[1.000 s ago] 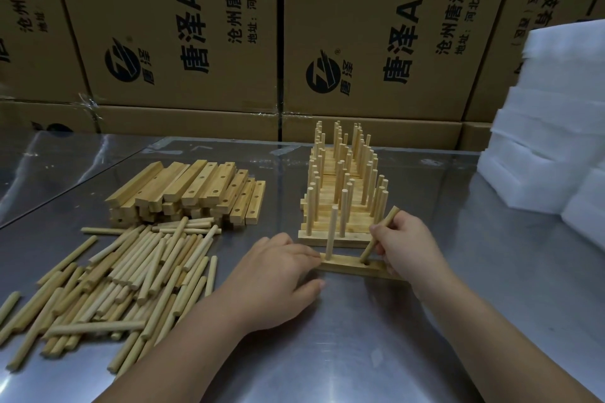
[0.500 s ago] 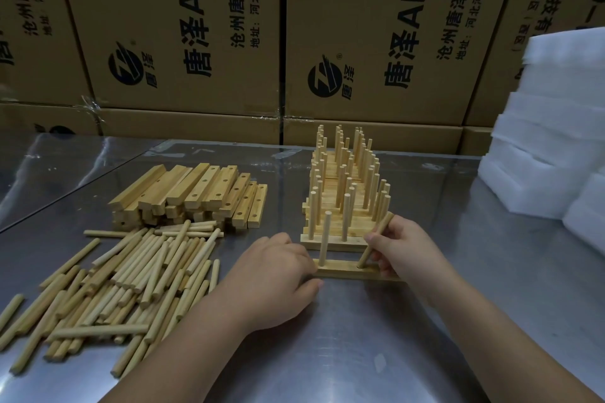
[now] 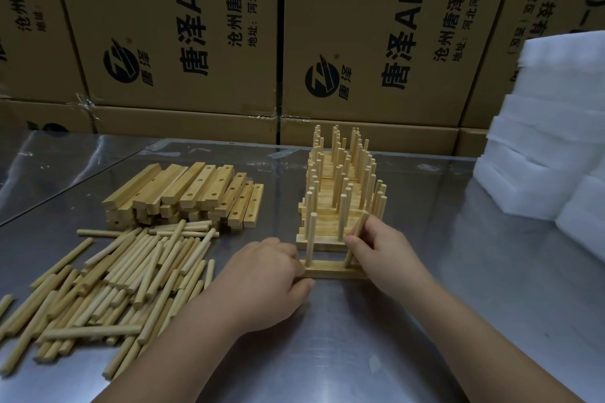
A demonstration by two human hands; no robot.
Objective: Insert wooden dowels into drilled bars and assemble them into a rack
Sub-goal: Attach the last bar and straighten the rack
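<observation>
A drilled wooden bar (image 3: 330, 271) lies flat on the steel table near the middle. One dowel (image 3: 311, 239) stands upright in its left hole. My left hand (image 3: 265, 285) holds the bar's left end, fingers curled over it. My right hand (image 3: 383, 252) pinches a second dowel (image 3: 358, 232) that leans slightly left with its foot at the bar's right hole. Directly behind stands a row of finished bars with upright dowels (image 3: 343, 180).
A stack of drilled bars (image 3: 186, 193) sits at the left, with a heap of loose dowels (image 3: 108, 281) in front of it. White foam blocks (image 3: 553, 141) are piled at the right. Cardboard boxes (image 3: 376, 36) wall off the table's back edge.
My right hand has tipped the second dowel from a strong lean toward upright over the bar's right hole. The left hand stayed on the bar's left end.
</observation>
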